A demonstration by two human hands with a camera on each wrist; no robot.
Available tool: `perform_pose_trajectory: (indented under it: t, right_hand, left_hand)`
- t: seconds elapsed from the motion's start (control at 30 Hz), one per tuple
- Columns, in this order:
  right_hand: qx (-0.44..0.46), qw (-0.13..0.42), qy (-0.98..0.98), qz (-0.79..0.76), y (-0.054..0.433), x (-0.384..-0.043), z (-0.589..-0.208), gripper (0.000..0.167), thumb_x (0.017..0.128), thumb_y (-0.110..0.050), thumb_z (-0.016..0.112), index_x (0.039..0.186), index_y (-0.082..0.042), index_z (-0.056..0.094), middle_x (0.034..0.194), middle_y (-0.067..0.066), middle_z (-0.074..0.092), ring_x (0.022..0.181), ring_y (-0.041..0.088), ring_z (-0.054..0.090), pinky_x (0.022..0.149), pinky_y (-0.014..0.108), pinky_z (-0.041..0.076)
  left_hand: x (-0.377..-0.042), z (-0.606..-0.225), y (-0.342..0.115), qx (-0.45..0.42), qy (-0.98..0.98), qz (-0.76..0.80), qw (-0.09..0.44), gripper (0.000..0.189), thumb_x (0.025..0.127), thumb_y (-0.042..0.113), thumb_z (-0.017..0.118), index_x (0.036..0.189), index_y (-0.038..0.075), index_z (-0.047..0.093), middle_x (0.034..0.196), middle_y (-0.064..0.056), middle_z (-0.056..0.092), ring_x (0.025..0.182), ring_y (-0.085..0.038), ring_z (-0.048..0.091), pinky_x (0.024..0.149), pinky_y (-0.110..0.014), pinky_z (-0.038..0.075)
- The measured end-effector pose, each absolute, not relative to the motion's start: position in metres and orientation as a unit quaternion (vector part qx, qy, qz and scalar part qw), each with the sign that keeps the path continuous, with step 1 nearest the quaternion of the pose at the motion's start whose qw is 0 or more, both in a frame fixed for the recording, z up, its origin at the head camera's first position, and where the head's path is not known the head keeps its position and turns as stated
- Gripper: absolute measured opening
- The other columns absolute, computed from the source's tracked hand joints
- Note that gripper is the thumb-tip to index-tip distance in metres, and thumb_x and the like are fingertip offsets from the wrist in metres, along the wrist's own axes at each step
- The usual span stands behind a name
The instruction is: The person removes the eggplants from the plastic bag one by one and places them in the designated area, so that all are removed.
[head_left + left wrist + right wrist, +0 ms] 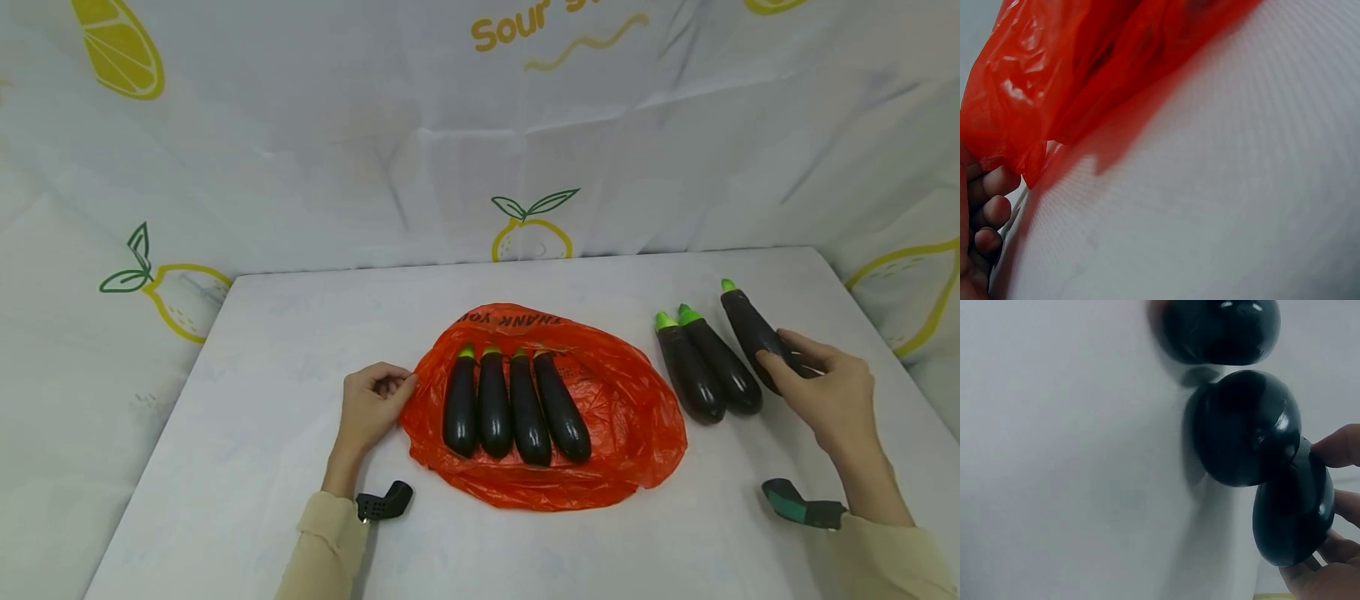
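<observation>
My left hand (371, 406) pinches the left edge of a red plastic bag (622, 400), its other fingers curled in. The bag lies spread open, with several dark purple eggplants (495, 408) side by side in it, green stem ends away from me. In the left wrist view the bag's crinkled film (1016, 94) meets the fingers. My right hand (828, 387) grips an eggplant (753, 333) near its blunt end, thumb on one side and fingers on the other. Just left of it two more eggplants, a nearer one (693, 375) and its neighbour (723, 362), lie together on the table.
A white cloth covers the table (285, 358), whose far edge meets a white backdrop (322, 167) printed with lemons. Each wrist wears a small dark device, a black one (386, 502) on the left and a black-green one (802, 506) on the right.
</observation>
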State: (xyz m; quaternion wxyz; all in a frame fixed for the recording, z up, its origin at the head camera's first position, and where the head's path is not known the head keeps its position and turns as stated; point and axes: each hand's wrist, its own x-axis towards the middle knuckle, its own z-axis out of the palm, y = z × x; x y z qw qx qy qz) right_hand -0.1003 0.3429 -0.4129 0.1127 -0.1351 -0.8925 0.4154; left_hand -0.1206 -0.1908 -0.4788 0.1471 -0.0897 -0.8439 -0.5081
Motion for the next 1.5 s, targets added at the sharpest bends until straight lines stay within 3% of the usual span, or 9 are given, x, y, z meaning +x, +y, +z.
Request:
perform_pose_trajectory:
  t: [0.1,0.2,0.3,0.43,0.53,0.63,0.77,0.83,1.5]
  right_hand:
    - [-0.134,0.101,-0.902,0.398,0.345,-0.101,-0.417,0.058,0.094,-0.026,0.069,0.139,0.009,0.056,0.088,-0.030,0.055,0.076,-0.030,0.042,0.054,0.008,0.046]
    - [-0.132,0.087,-0.909,0.385,0.348,-0.101,-0.421,0.060,0.095,-0.028,0.068,0.140,0.009,0.054,0.106,0.010,0.069,0.077,-0.030,0.038,0.055,0.008,0.046]
    - [-0.128,0.071,-0.913,0.380,0.349,-0.101,-0.425,0.062,0.096,-0.030,0.066,0.141,0.010,0.053,0.129,0.041,0.056,0.078,-0.030,0.034,0.056,0.006,0.044]
    - [-0.132,0.050,-0.919,0.368,0.351,-0.102,-0.428,0.062,0.097,-0.033,0.064,0.142,0.009,0.052,0.131,0.044,0.055,0.079,-0.022,0.043,0.059,0.002,0.041]
    - [-0.139,0.035,-0.923,0.358,0.351,-0.103,-0.429,0.063,0.098,-0.035,0.063,0.144,0.007,0.051,0.135,0.043,0.053,0.102,0.016,0.070,0.060,0.000,0.038]
    - [-0.141,0.032,-0.925,0.350,0.351,-0.103,-0.428,0.063,0.098,-0.036,0.062,0.144,0.006,0.051,0.137,0.043,0.053,0.119,0.045,0.063,0.061,-0.001,0.036]
    - [-0.136,0.026,-0.928,0.347,0.347,-0.102,-0.427,0.062,0.099,-0.035,0.061,0.145,0.006,0.051,0.140,0.042,0.051,0.121,0.050,0.060,0.061,-0.001,0.035]
    - [-0.135,0.019,-0.929,0.345,0.345,-0.101,-0.425,0.063,0.099,-0.035,0.060,0.146,0.006,0.049,0.142,0.043,0.048,0.123,0.063,0.049,0.060,-0.001,0.033]
    - [-0.130,0.016,-0.931,0.340,0.337,-0.094,-0.423,0.062,0.099,-0.035,0.061,0.145,0.006,0.050,0.142,0.045,0.046,0.122,0.063,0.050,0.058,0.000,0.034]
  left_hand:
    - [-0.121,-0.479,-0.191,-0.091,-0.843,-0.509,0.148,0.004,0.087,0.007,0.078,0.086,0.003,0.078,0.071,-0.007,0.068,0.063,-0.006,0.048,0.059,-0.016,0.042]
    - [-0.121,-0.480,-0.191,-0.091,-0.842,-0.510,0.150,0.005,0.086,0.008,0.078,0.086,0.003,0.078,0.071,-0.007,0.069,0.062,-0.006,0.048,0.058,-0.016,0.041]
    - [-0.121,-0.480,-0.190,-0.090,-0.843,-0.509,0.149,0.006,0.087,0.009,0.079,0.086,0.003,0.078,0.071,-0.007,0.069,0.062,-0.006,0.049,0.058,-0.016,0.041]
    - [-0.121,-0.479,-0.190,-0.089,-0.844,-0.510,0.144,0.006,0.087,0.009,0.078,0.086,0.003,0.078,0.071,-0.008,0.069,0.062,-0.006,0.049,0.058,-0.016,0.042]
    - [-0.121,-0.478,-0.190,-0.090,-0.844,-0.509,0.141,0.006,0.088,0.008,0.077,0.086,0.002,0.078,0.071,-0.008,0.069,0.062,-0.006,0.049,0.058,-0.016,0.042]
    - [-0.121,-0.478,-0.190,-0.089,-0.846,-0.506,0.140,0.006,0.088,0.008,0.077,0.086,0.003,0.078,0.071,-0.008,0.069,0.062,-0.006,0.049,0.058,-0.017,0.042]
    - [-0.121,-0.477,-0.190,-0.087,-0.847,-0.505,0.140,0.005,0.088,0.008,0.077,0.086,0.003,0.078,0.071,-0.008,0.069,0.062,-0.006,0.049,0.058,-0.017,0.042]
    - [-0.121,-0.477,-0.190,-0.089,-0.845,-0.507,0.142,0.007,0.088,0.008,0.077,0.086,0.002,0.077,0.071,-0.008,0.069,0.062,-0.006,0.048,0.058,-0.017,0.042]
    - [-0.120,-0.476,-0.190,-0.089,-0.848,-0.502,0.145,0.005,0.087,0.008,0.078,0.085,0.003,0.077,0.071,-0.008,0.069,0.061,-0.006,0.048,0.057,-0.017,0.042]
